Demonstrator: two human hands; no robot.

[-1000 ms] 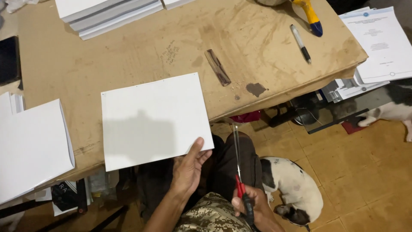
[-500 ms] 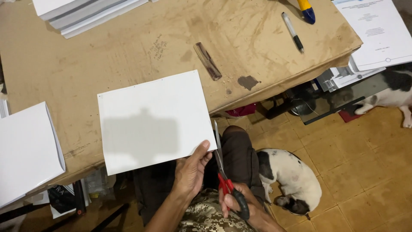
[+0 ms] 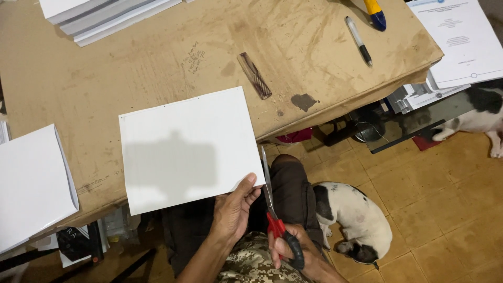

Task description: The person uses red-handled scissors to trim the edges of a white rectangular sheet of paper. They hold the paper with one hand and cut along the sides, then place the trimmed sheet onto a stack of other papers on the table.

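Gripping the near right corner of a white sheet (image 3: 186,149) that lies on the brown counter (image 3: 157,57) and overhangs its near edge, the left hand (image 3: 233,209) pinches it with thumb on top. The right hand (image 3: 288,251) is clamped around red-handled scissors (image 3: 272,204), blades just beside that corner. No cut shows in the sheet yet; by my judgement, the trimming is all left.

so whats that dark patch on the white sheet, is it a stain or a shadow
Head view: a soft-edged shadow on the white sheet, cast from overhead light. The left hand and scissors look sharp, with no glare. The real stain is on the brown table cover.
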